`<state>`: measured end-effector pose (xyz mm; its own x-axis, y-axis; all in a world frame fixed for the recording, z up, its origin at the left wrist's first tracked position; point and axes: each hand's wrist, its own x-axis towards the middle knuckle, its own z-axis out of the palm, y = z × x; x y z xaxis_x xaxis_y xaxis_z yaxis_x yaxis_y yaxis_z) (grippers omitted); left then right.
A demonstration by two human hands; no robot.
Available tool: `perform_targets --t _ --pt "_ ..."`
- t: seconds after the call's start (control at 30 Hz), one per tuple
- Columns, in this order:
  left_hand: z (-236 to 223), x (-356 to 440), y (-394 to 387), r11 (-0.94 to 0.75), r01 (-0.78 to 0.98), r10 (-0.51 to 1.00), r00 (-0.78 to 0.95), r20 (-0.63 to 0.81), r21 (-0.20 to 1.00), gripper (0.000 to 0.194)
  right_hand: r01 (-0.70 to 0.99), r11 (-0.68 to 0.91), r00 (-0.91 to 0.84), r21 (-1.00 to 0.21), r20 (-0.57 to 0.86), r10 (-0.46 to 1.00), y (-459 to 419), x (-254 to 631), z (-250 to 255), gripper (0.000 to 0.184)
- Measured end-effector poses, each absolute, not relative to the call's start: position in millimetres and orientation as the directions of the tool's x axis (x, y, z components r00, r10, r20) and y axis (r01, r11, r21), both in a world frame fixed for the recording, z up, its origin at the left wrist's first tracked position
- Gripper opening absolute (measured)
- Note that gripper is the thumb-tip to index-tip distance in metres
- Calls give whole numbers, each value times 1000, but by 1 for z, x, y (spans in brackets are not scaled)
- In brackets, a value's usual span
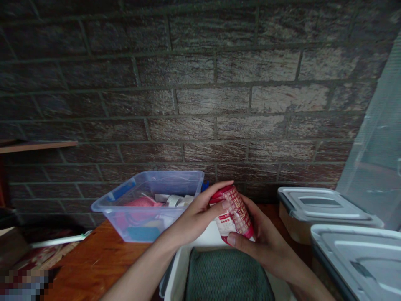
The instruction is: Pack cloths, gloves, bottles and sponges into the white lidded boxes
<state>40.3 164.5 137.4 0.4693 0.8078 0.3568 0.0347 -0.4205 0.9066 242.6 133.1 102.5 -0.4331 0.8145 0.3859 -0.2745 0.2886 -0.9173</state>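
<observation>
Nearest, a dark green cloth [230, 274] lies in a white bin [176, 274], its near end cut off. Above it, a red patterned canister [236, 213] is up in the air, clasped between the thumbs and fingers of the left hand [200, 212] and right hand [265, 241]; it looks mid-handling, lifted but not yet set down. Most fingers are hidden behind it, and its small print is unreadable. Beyond, a clear bin [105, 204] holds a jumble of items [142, 202] hard to tell apart, before a brick wall [200, 100]
</observation>
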Motion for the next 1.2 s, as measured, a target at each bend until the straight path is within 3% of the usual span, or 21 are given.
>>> perform_targets --t 0.17,0.33,0.7,0.93,1.2 --pt "137 42 165 -424 24 818 439 372 905 45 -298 286 -432 -911 395 811 135 243 98 79" --pt "134 40 165 -435 24 815 435 383 900 45 -346 236 -427 -908 377 822 138 243 92 70" --pt "137 33 166 -540 119 759 498 420 833 40 -307 266 -419 -914 381 824 141 243 93 67" --pt "136 36 168 -368 77 836 464 293 927 33 -338 224 -443 -914 364 819 142 241 93 64" --pt "134 35 170 -248 -63 858 449 250 967 33 -339 112 -451 -934 266 852 141 244 91 59"
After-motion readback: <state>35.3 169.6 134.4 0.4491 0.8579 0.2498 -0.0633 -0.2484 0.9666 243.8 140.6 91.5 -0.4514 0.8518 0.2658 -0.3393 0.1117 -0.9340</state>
